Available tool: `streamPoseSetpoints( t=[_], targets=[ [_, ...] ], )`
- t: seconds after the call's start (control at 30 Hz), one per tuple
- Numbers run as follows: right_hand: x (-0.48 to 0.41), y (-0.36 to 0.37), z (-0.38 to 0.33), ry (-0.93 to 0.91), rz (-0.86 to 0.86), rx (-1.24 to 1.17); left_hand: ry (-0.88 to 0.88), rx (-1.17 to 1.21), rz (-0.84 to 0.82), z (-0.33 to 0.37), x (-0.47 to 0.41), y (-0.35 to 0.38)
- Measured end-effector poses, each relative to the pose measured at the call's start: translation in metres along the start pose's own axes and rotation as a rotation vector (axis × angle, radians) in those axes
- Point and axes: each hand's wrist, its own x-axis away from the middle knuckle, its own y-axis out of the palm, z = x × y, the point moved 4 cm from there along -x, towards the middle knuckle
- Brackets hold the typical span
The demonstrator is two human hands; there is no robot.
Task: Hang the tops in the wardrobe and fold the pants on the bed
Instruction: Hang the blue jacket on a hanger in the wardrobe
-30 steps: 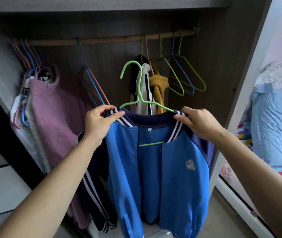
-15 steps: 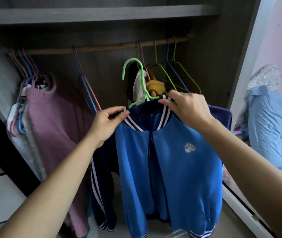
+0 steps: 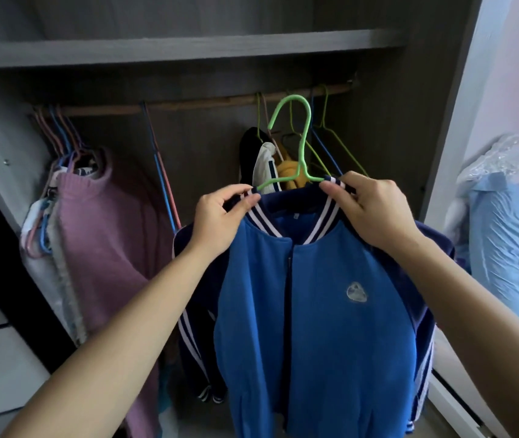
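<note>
Now, head view. A blue jacket [image 3: 315, 311] is held up in front of the open wardrobe, filling the frame from the centre down to six o'clock. It is carried on a green hanger [image 3: 303, 147], whose hook is raised at twelve o'clock of the collar, level with the rail [image 3: 207, 101]; whether the rail is caught cannot be told.

The striped collar's ten o'clock end is pinched by the left hand [image 3: 220, 216], thumb and fingertips pressed together on the fabric. The two o'clock end is pinched likewise by the right hand [image 3: 369, 210], fingers curled over the cloth where the hanger arm goes in.

Behind the hook, at one o'clock, wire hangers [image 3: 335, 143] are seen on the rail, with a yellow top [image 3: 286, 172] just beside them. At nine o'clock a pink sweater [image 3: 103, 248] is hung. A shelf [image 3: 188, 49] is seen at twelve, above the rail. At three o'clock, outside the wardrobe, a pale blue bundle [image 3: 511, 241] is glimpsed.
</note>
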Motion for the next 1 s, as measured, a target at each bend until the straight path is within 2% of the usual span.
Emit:
streamPoseSetpoints(
  t=[0.1,0.23,0.4,0.47,0.57,0.63,0.77,1.0],
  targets=[
    [0.003,-0.006,0.013,0.006,-0.094,-0.079,-0.055,0.023,-0.030,-0.011,0.009,0.021],
    [0.011,-0.008,0.027,0.060,-0.139,-0.082,-0.114,0.001,-0.053,-0.023,0.017,0.044],
    [0.004,-0.003,0.029,0.128,-0.260,-0.181,-0.071,-0.187,-0.061,-0.023,0.007,0.048],
    [-0.005,0.000,0.026,0.195,-0.401,-0.339,-0.047,-0.272,-0.040,-0.021,-0.003,0.042],
    [-0.017,0.009,0.020,0.404,-0.636,-0.723,-0.070,-0.346,-0.027,-0.022,-0.021,0.029],
    [-0.029,0.016,0.011,0.434,-0.714,-0.844,-0.062,-0.404,-0.046,-0.025,-0.039,0.019],
    [-0.058,0.035,-0.012,0.374,-0.654,-0.918,0.018,-0.572,-0.108,-0.038,-0.085,0.002],
    [-0.112,0.081,-0.051,0.289,-0.338,-0.770,0.197,-0.756,-0.243,-0.068,-0.164,-0.020]
  ],
)
